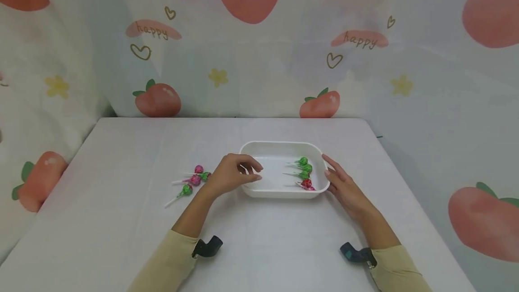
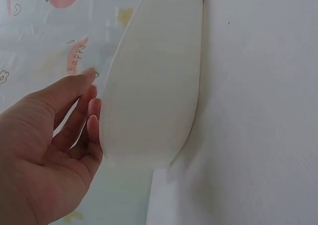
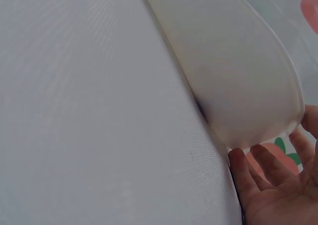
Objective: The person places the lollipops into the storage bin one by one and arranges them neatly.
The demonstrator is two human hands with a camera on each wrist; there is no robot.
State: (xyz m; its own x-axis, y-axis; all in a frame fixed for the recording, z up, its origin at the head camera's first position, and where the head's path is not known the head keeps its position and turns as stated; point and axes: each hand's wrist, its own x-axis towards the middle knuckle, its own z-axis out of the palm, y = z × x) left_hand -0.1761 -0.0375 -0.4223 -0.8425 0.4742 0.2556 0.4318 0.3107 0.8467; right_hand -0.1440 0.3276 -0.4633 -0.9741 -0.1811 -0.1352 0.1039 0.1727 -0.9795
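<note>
In the head view, an oblong white plastic tray (image 1: pixel 284 195) sits on the tablecloth (image 1: pixel 259 247), its long axis running left to right. Inside, toward the tray's right end, three green-wrapped lollipops (image 1: pixel 304 175) lie one in front of another, with a red-wrapped lollipop (image 1: pixel 307 183) and a pink one (image 1: pixel 311 188) by its near wall. The green ones' long axes run roughly along the tray's own, heads to the right, sticks pointing left. Outside, to the left of the tray, two pink lollipops (image 1: pixel 195 180) and two green lollipops (image 1: pixel 187 189) lie in a loose cluster; the nearest points its head at the tray and its stick away, slanting toward the person. The left hand (image 1: pixel 233 175) is over the tray's left end, released, thumb and forefinger bowed with a gap between their tips. The right hand (image 1: pixel 349 193) grasps the tray's right end, fingertips at the rim. In the left wrist view, the left hand's bent fingers show close beside the tray's smooth outer wall; whether they touch it I cannot tell. In the right wrist view, the right hand's spread fingers meet the tray's rounded end, one tip at the rim and another low down, next to the tablecloth.
</note>
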